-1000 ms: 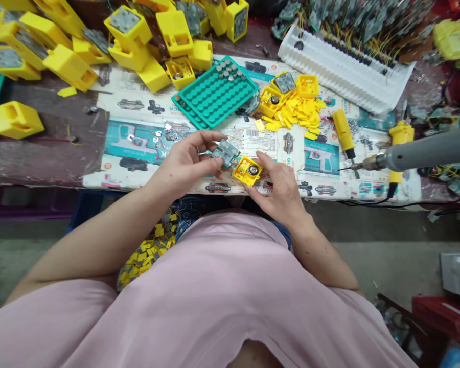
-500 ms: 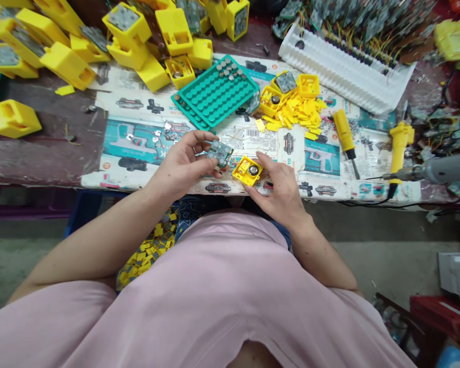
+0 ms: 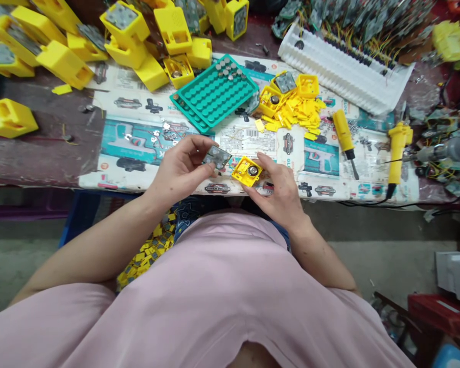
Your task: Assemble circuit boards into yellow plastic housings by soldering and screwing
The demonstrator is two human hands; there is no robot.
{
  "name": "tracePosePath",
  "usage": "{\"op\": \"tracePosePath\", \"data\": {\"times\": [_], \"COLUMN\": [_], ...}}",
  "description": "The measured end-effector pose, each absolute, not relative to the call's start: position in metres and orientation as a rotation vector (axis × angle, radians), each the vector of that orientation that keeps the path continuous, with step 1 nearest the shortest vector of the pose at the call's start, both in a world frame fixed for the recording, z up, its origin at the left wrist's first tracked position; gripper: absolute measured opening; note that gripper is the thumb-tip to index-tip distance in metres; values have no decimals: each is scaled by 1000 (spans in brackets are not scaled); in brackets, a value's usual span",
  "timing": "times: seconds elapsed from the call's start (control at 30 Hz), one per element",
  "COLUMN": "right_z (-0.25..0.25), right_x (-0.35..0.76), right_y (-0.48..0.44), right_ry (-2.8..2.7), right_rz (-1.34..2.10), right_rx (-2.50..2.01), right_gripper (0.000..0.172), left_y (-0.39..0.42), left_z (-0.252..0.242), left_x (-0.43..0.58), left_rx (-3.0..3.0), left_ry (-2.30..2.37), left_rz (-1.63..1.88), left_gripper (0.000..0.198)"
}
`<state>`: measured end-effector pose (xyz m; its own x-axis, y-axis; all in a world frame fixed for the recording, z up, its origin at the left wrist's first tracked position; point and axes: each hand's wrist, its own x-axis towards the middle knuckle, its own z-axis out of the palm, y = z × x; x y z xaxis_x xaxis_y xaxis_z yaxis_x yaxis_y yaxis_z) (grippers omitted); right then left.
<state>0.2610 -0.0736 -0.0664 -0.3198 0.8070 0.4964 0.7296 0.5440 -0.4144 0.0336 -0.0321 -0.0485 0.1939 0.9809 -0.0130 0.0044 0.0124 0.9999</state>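
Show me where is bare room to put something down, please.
Bare room shows on the printed white sheet between the right hand and the yellow-handled screwdriver, and on the dark red tabletop in front of the yellow plastic block, far left. Crowded: around the green plastic tray and heap of small yellow plastic pieces.

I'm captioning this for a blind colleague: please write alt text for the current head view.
A person's left hand holds a flat grey-green circuit board; beside it, the right hand curves around a small, open yellow plastic case. Beyond are a rectangular green plastic tray and loose yellow plastic pieces.
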Motion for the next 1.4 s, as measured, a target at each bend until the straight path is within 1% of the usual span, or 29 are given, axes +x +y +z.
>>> {"op": "tracePosePath", "data": {"times": [0.27,0.47,0.7,0.9,1.1,1.17,1.27,1.33,1.4], "right_z": [-67,-67,-66,-69,-71,-69,-63,-56,-50], "right_x": [261,261,261,263,264,264,263,262,261], "right_y": [-74,-74,-73,-74,-74,-75,-75,-71,-63], "right_ry": [-2087,-2078,-2091,-2076,-2037,-1987,-1872,-1780,-1668], "right_rz": [136,105,85,151,223,274,428,566,734], "right_rx": [-1230,-1228,-1204,-1230,-1226,-1224,-1278,-1324,-1347], "right_gripper": [62,61,60,61,60,56,43,34,29], "left_y": [-29,-27,-26,-27,-29,-29,-28,-26,-22], "left_z": [-49,-48,-54,-50,-53,-53,-49,-44,-40], "left_x": [32,33,31,32,29,26,25,28,35], "left_rx": [1198,1156,1262,1280,1424,1555,1859,2056,2175], "left_ry": [1060,1065,1087,1053,1079,1133,1205,1157,1067], "left_rz": [1005,953,962,972,973,953,876,816,782], "left_gripper": [47,43,44,43,40,40,44,49,55]}}
